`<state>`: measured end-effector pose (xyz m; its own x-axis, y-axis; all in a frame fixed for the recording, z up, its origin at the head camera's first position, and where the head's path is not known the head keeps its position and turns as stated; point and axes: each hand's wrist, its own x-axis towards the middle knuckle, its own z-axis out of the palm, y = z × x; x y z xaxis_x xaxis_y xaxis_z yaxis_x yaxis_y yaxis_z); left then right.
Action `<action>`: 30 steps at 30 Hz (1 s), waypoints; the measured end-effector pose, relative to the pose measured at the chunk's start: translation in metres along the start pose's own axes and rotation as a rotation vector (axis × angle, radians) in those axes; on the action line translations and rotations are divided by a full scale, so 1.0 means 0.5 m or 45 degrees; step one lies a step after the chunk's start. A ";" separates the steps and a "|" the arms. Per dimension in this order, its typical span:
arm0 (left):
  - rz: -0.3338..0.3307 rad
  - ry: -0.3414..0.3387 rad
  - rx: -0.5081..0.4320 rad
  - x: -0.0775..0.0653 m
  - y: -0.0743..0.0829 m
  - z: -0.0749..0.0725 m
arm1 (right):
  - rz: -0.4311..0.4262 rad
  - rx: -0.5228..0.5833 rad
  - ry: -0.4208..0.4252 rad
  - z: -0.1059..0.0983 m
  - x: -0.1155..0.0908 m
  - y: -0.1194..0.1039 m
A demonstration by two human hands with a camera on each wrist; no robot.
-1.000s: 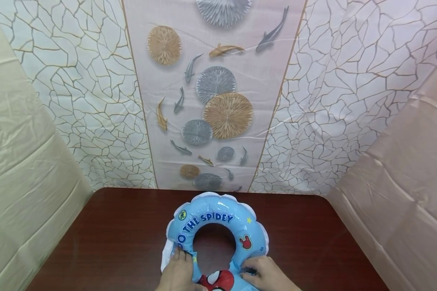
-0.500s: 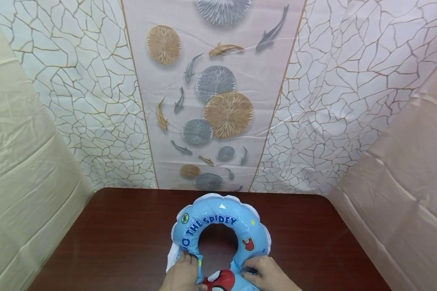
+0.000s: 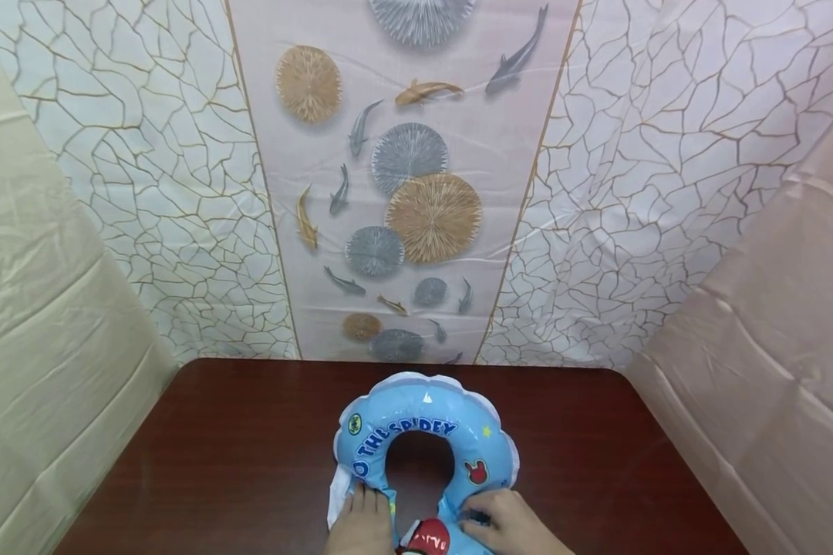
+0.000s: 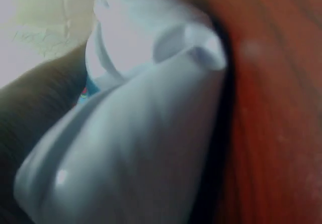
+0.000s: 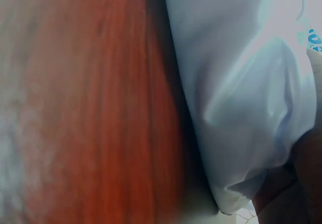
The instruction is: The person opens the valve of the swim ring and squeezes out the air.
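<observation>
A blue inflatable swim ring (image 3: 416,397) with a scalloped white edge lies on the table, in front of me in the head view. Blue lettering runs along its far side, and a red cartoon face (image 3: 430,536) shows at its near side. My left hand (image 3: 362,528) presses on the ring's left side with fairly straight fingers; its thumb is hidden. On the right side, my right hand (image 3: 510,524) grips the ring with curled fingers and thumb. Both wrist views show the ring's creased white underside (image 4: 146,133) close up, covering most of the hands.
The dark red-brown wooden table (image 3: 215,447) extends to both sides of the ring. Behind it hangs a patterned cloth (image 3: 416,308) with fish and round motifs. Beige cloth walls (image 3: 55,308) flank the table left and right.
My left hand has moved right and slightly nearer, pushing the ring's left side inward. The ring has shifted a little right and its hole has narrowed. My right hand has hardly moved.
</observation>
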<state>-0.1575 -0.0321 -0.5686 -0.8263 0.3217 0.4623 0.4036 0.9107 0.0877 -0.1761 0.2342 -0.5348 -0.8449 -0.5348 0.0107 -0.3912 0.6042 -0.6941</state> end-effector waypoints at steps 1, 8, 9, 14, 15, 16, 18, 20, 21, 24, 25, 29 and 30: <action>0.016 0.119 0.060 -0.003 0.003 0.008 | -0.011 -0.009 0.003 -0.001 0.001 -0.002; -0.019 0.016 0.075 0.004 0.014 -0.008 | -0.116 -0.054 0.033 -0.003 0.003 -0.006; -0.014 0.001 0.072 0.006 0.015 -0.013 | -0.122 -0.054 0.032 -0.003 0.003 -0.005; 0.020 -0.006 0.065 0.010 0.017 -0.019 | -0.104 -0.038 0.020 -0.001 0.002 -0.003; 0.021 -0.011 0.060 0.010 0.017 -0.018 | -0.100 -0.034 0.016 -0.001 0.002 -0.002; 0.017 -0.025 0.051 0.011 0.017 -0.018 | -0.094 -0.024 0.012 -0.001 0.002 -0.002; 0.007 -0.079 0.022 0.013 0.019 -0.020 | -0.091 -0.013 0.008 -0.001 0.002 -0.003; 0.005 -0.136 0.005 0.015 0.019 -0.021 | -0.092 -0.009 0.009 -0.001 0.003 -0.005; 0.006 -0.157 0.001 0.017 0.019 -0.023 | -0.096 -0.009 0.011 -0.001 0.003 -0.005; 0.014 -0.207 -0.014 0.019 0.020 -0.025 | -0.097 -0.010 0.015 0.000 0.003 -0.006; 0.016 -0.209 -0.017 0.019 0.021 -0.025 | -0.094 -0.007 0.012 0.001 0.003 -0.006; 0.016 -0.181 -0.031 0.017 0.024 -0.021 | -0.091 -0.002 0.007 0.005 0.001 -0.003; 0.018 -0.168 -0.026 0.016 0.025 -0.020 | -0.094 -0.005 0.008 0.005 0.001 -0.002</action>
<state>-0.1551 -0.0209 -0.5549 -0.8642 0.3671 0.3440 0.4227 0.9006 0.1007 -0.1751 0.2316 -0.5358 -0.8160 -0.5742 0.0666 -0.4540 0.5654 -0.6886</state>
